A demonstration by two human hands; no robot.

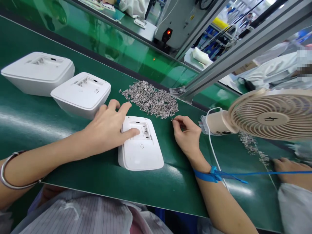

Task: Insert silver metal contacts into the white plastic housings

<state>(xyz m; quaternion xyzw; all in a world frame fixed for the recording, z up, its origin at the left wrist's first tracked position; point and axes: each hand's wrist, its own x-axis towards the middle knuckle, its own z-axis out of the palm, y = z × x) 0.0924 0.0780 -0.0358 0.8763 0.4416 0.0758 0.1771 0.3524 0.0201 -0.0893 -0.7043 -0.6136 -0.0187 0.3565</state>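
Note:
A white plastic housing (143, 156) lies on the green bench in front of me, its recessed battery compartment facing up. Small metal contacts are visible along the right side of the recess. My left hand (108, 126) is over its left edge, thumb reaching into the recess and fingers spread apart. To the right of the housing, my right hand (187, 135) pinches a tiny metal piece, seemingly a battery contact (172, 120). Just behind, between both hands, is a heap of similar small metal contacts (153, 99). A blue strap (207, 175) circles my right wrist.
Two more white housings (85, 96) (39, 78) stand at the left. A beige fan (271, 117) with a white cable is at the right, near a metal post (207, 70). Beyond it are another contact pile (248, 143) and a co-worker's hand (290, 170). A green translucent panel runs behind.

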